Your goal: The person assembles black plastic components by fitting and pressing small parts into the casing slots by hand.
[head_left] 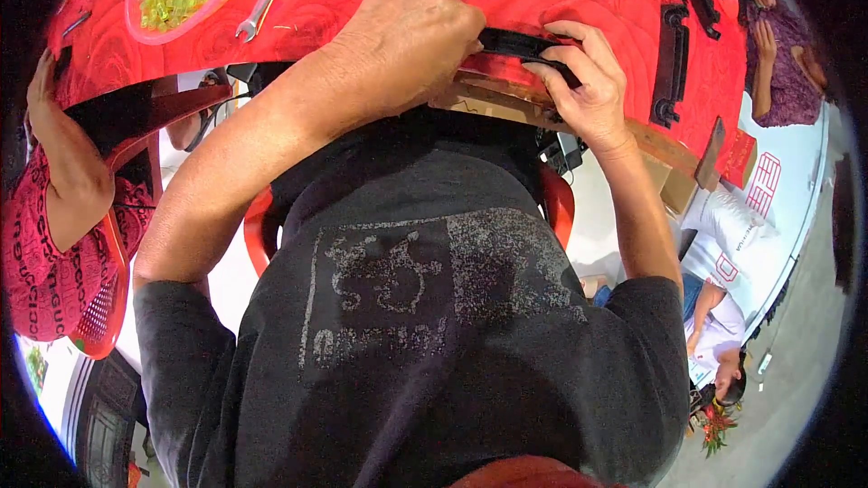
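Strip (513,43), black, 1: I judge it light, stiff; hold by ends. Left fingers (469,22), right fingers (583,37): each pinching 1 end.

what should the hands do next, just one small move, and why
Probably firm up the right hand's pinch on the black strip: its fingers look loosely spread around the right end, while the left hand is curled at the other end, its fingertips hidden. The strip is near the table's front edge, so a steadier hold seems sensible.
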